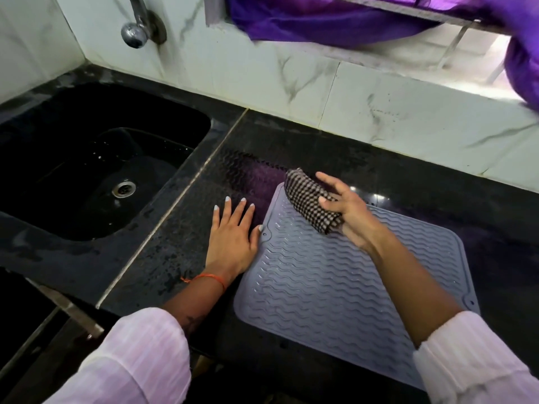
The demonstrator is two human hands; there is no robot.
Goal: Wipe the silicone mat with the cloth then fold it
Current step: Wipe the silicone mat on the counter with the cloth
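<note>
Pale pink sleeves fill the bottom corners of the frame. Just past them the grey silicone mat lies flat on the black surface, right of centre, its wavy ribs facing up. The left hand rests palm down on the surface at the mat's left edge, fingers straight and spread, the thumb touching the mat's rim; an orange thread circles that wrist. The right hand is over the mat's far left corner, and its grip is clamped on the cloth: the thumb presses a bunched brown-and-white checked cloth against the palm while the other fingers stretch out loosely. The cloth lies against the mat's far corner. To the left of the frame sits a dark sink with a metal drain. Farther back, white marbled tiles rise behind the surface, a chrome tap at upper left, and purple fabric across the top right.
</note>
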